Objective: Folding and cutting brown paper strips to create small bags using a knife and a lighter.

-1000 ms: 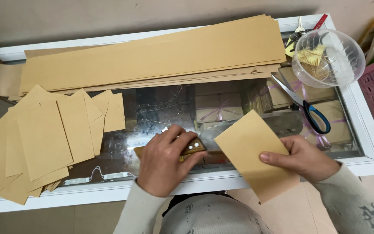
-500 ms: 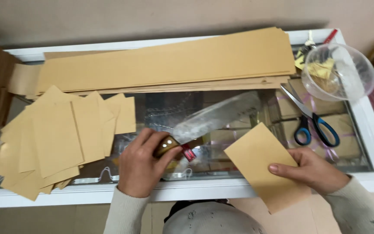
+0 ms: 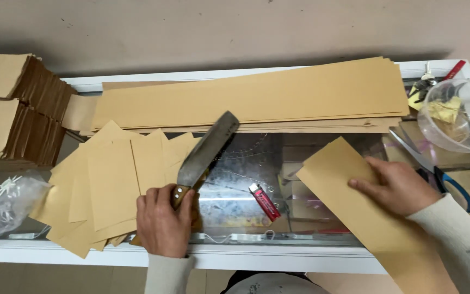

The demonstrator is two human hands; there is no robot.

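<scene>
Seen from above, the left hand (image 3: 162, 222) is closed around the wooden handle of a broad knife (image 3: 205, 153) near the front edge of the glass-topped surface (image 3: 278, 257), its blade angling up and away toward the long brown paper strips (image 3: 257, 95) along the back edge. The right hand (image 3: 397, 186) lies flat, fingers spread, pressing a brown paper sheet (image 3: 354, 190) toward the front right. A red lighter (image 3: 264, 202) lies between the hands.

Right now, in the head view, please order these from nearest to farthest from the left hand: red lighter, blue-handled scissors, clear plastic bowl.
From the left hand:
1. Red lighter, just to its right on the glass.
2. Blue-handled scissors, beyond the right hand.
3. Clear plastic bowl, far right corner.
</scene>
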